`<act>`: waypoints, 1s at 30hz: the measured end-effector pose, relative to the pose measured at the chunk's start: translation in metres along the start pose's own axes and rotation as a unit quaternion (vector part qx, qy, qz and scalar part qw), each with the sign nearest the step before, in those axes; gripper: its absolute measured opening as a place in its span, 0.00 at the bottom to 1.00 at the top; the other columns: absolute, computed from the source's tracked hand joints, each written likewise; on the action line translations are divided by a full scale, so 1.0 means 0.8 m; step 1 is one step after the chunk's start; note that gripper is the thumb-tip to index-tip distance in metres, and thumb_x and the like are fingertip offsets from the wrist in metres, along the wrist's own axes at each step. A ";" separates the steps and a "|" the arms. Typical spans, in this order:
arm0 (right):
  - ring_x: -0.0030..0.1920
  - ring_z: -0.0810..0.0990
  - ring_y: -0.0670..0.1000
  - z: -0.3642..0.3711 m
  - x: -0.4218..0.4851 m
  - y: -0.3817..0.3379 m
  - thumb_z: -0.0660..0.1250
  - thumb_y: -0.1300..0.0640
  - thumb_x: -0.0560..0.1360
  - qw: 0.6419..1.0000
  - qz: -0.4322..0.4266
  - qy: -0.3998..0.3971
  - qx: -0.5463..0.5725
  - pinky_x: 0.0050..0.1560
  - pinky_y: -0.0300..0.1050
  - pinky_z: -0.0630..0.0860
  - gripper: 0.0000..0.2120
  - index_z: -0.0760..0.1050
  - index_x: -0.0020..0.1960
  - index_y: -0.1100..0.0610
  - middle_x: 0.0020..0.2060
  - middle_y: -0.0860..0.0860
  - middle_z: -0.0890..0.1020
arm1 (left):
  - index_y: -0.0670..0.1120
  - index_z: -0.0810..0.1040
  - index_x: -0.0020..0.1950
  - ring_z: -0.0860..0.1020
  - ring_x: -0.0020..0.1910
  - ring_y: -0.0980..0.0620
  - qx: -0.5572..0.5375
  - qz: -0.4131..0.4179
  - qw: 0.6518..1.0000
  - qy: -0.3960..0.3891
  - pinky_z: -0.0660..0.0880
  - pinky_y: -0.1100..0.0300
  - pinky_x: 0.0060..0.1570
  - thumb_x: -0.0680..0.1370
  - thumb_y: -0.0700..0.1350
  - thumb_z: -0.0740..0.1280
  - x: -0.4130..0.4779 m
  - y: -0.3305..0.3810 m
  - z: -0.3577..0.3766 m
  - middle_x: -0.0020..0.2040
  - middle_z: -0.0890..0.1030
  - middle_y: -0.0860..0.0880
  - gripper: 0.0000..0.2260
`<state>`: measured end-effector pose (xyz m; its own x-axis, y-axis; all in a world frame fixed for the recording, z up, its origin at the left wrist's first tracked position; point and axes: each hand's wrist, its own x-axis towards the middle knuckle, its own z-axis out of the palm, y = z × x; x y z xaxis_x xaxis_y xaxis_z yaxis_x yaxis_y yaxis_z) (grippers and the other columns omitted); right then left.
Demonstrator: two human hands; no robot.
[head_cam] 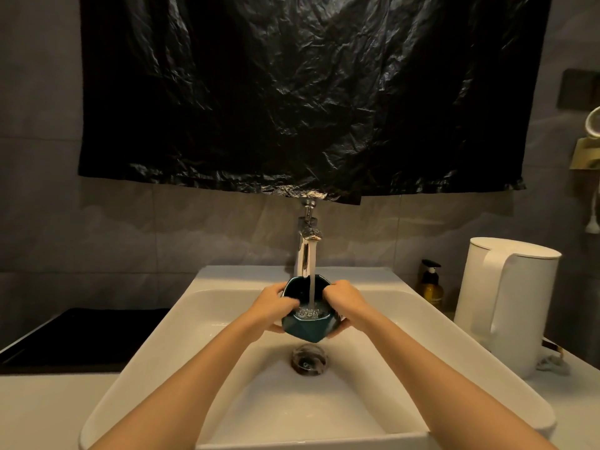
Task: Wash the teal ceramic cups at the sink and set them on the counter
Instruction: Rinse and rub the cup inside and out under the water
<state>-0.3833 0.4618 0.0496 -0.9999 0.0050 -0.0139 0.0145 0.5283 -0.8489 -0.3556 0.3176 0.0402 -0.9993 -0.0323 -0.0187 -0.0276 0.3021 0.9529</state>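
Currently the teal cup (308, 319) is held over the sink (156, 358) basin, above the drain (308, 358) and directly under the tap (306, 251).

**Hold.** The left hand (272, 308) grips the cup's left wall, with its fingers curled round the outside and underneath. The right hand (345, 303) grips the opposite side, curled over the rim. The fingertips of the right hand are hidden inside the cup, so it cannot be told whether they rub the inner wall or only hold it.

**Reason for placement.** The cup is tilted with its mouth toward the person, so the water stream (312, 284) falls inside and froths at the bottom. Holding it over the basin means overflow should run to the drain. A two-handed grip probably guards against a slip, since wet glazed ceramic is slick.

**Progress.** Rinsing is in hand; the cup is not yet on the counter (42, 410). No other cup is in view.

**Surface and room.**
- The counter is pale and runs along both sides of the sink.
- A white kettle (506, 303) stands on it at right, beside an amber pump bottle (431, 284).
- A dark panel (81, 336) lies at left.
- A black plastic sheet (308, 92) hangs on the grey tiled wall (39, 157) above the tap.
- Lighting is dim.
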 end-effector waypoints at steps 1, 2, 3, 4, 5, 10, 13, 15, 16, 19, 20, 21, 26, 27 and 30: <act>0.44 0.81 0.60 -0.003 -0.001 0.001 0.56 0.57 0.73 0.997 -0.021 0.028 -0.066 0.43 0.56 0.81 0.12 0.75 0.52 0.59 0.47 0.58 0.80 | 0.50 0.68 0.67 0.78 0.45 0.51 0.040 0.003 0.999 -0.017 0.78 0.56 0.39 0.77 0.38 0.63 -0.001 -0.003 0.003 0.53 0.77 0.48 0.19; 0.45 0.80 0.58 -0.006 -0.002 0.002 0.57 0.56 0.73 0.990 -0.040 0.054 -0.127 0.46 0.53 0.80 0.12 0.75 0.51 0.57 0.45 0.56 0.80 | 0.51 0.65 0.69 0.78 0.45 0.51 0.071 0.006 0.997 -0.032 0.78 0.56 0.40 0.77 0.37 0.63 -0.002 -0.007 0.009 0.54 0.76 0.47 0.22; 0.45 0.79 0.57 -0.009 -0.003 0.003 0.57 0.55 0.74 0.980 -0.054 0.076 -0.173 0.46 0.49 0.79 0.11 0.75 0.51 0.56 0.44 0.54 0.79 | 0.51 0.64 0.69 0.78 0.45 0.51 0.092 0.011 0.995 -0.039 0.78 0.57 0.40 0.77 0.36 0.63 -0.001 -0.011 0.016 0.57 0.75 0.47 0.23; 0.45 0.78 0.56 -0.011 -0.004 0.005 0.57 0.55 0.74 0.973 -0.068 0.093 -0.201 0.45 0.47 0.77 0.10 0.75 0.51 0.55 0.43 0.53 0.79 | 0.51 0.64 0.69 0.78 0.47 0.50 0.097 0.017 0.995 -0.032 0.79 0.58 0.39 0.77 0.35 0.64 0.000 -0.013 0.022 0.59 0.75 0.46 0.23; 0.44 0.78 0.56 -0.014 -0.005 0.005 0.57 0.55 0.74 0.968 -0.081 0.104 -0.214 0.44 0.46 0.76 0.10 0.75 0.51 0.54 0.43 0.53 0.79 | 0.50 0.65 0.68 0.78 0.49 0.49 0.093 0.023 0.995 -0.016 0.80 0.59 0.38 0.76 0.35 0.65 0.003 -0.014 0.027 0.61 0.75 0.46 0.23; 0.46 0.76 0.56 -0.021 -0.009 0.004 0.58 0.55 0.74 0.945 -0.137 0.119 -0.271 0.45 0.46 0.73 0.12 0.74 0.55 0.53 0.49 0.54 0.81 | 0.43 0.72 0.57 0.81 0.44 0.45 0.153 0.027 0.986 0.066 0.81 0.56 0.33 0.77 0.40 0.63 0.025 -0.012 0.033 0.50 0.78 0.43 0.09; 0.48 0.77 0.56 -0.022 -0.008 0.006 0.58 0.54 0.75 0.943 -0.135 0.099 -0.289 0.47 0.47 0.74 0.14 0.73 0.58 0.54 0.51 0.54 0.80 | 0.42 0.77 0.49 0.82 0.36 0.46 0.252 0.072 0.960 0.097 0.81 0.52 0.36 0.79 0.45 0.59 0.033 -0.014 0.037 0.43 0.81 0.44 0.10; 0.48 0.78 0.57 -0.022 -0.005 0.008 0.57 0.54 0.74 0.944 -0.115 0.087 -0.296 0.48 0.48 0.76 0.15 0.73 0.58 0.55 0.51 0.55 0.80 | 0.42 0.77 0.45 0.82 0.35 0.45 0.332 0.101 0.931 0.113 0.81 0.51 0.38 0.79 0.45 0.58 0.034 -0.015 0.039 0.39 0.81 0.45 0.11; 0.46 0.78 0.57 -0.022 -0.004 0.008 0.57 0.54 0.74 0.945 -0.102 0.082 -0.298 0.47 0.49 0.78 0.14 0.73 0.57 0.55 0.49 0.55 0.80 | 0.42 0.77 0.44 0.82 0.36 0.44 0.357 0.115 0.919 0.118 0.81 0.51 0.39 0.79 0.44 0.57 0.034 -0.014 0.041 0.38 0.81 0.45 0.11; 0.43 0.78 0.57 -0.023 -0.006 0.006 0.58 0.54 0.74 0.951 -0.078 0.082 -0.289 0.44 0.48 0.79 0.13 0.75 0.54 0.58 0.44 0.55 0.79 | 0.42 0.76 0.56 0.80 0.47 0.45 0.319 0.162 0.930 0.084 0.79 0.56 0.47 0.79 0.38 0.58 0.036 -0.013 0.044 0.50 0.81 0.44 0.10; 0.43 0.78 0.57 -0.024 -0.006 0.006 0.58 0.55 0.73 0.953 -0.072 0.086 -0.280 0.43 0.48 0.78 0.13 0.75 0.52 0.58 0.43 0.55 0.79 | 0.43 0.74 0.61 0.79 0.52 0.46 0.290 0.166 0.941 0.058 0.76 0.58 0.50 0.78 0.37 0.58 0.036 -0.013 0.045 0.54 0.80 0.44 0.12; 0.42 0.78 0.57 -0.025 -0.007 0.006 0.58 0.55 0.73 0.955 -0.068 0.089 -0.274 0.42 0.47 0.77 0.13 0.76 0.51 0.59 0.43 0.55 0.80 | 0.43 0.72 0.64 0.77 0.55 0.47 0.255 0.165 0.952 0.031 0.75 0.58 0.53 0.78 0.36 0.59 0.035 -0.013 0.044 0.57 0.78 0.45 0.15; 0.36 0.78 0.57 -0.025 -0.012 0.001 0.57 0.56 0.74 0.965 -0.046 0.064 -0.249 0.34 0.44 0.77 0.10 0.74 0.50 0.58 0.39 0.55 0.78 | 0.42 0.71 0.65 0.75 0.60 0.47 0.152 0.175 0.973 -0.014 0.74 0.56 0.57 0.74 0.27 0.59 0.035 -0.011 0.037 0.58 0.78 0.43 0.22; 0.33 0.79 0.57 -0.025 -0.013 0.000 0.57 0.56 0.74 0.966 -0.041 0.054 -0.248 0.31 0.43 0.77 0.10 0.74 0.50 0.58 0.38 0.54 0.77 | 0.42 0.73 0.65 0.76 0.59 0.47 0.182 0.198 0.963 -0.002 0.75 0.56 0.57 0.75 0.30 0.59 0.038 -0.013 0.035 0.58 0.79 0.44 0.19; 0.33 0.80 0.58 -0.023 -0.014 -0.001 0.57 0.56 0.75 0.966 -0.033 0.012 -0.255 0.29 0.44 0.78 0.09 0.72 0.50 0.59 0.42 0.56 0.77 | 0.43 0.78 0.57 0.79 0.51 0.44 0.344 0.227 0.911 0.023 0.76 0.54 0.50 0.79 0.40 0.59 0.036 -0.009 0.030 0.52 0.81 0.43 0.10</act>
<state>-0.3719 0.4767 0.0601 -0.9985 -0.0258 0.0486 -0.0459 0.8776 -0.4771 -0.3846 0.3376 0.0255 -0.9103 0.2091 0.3572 0.3623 0.8199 0.4434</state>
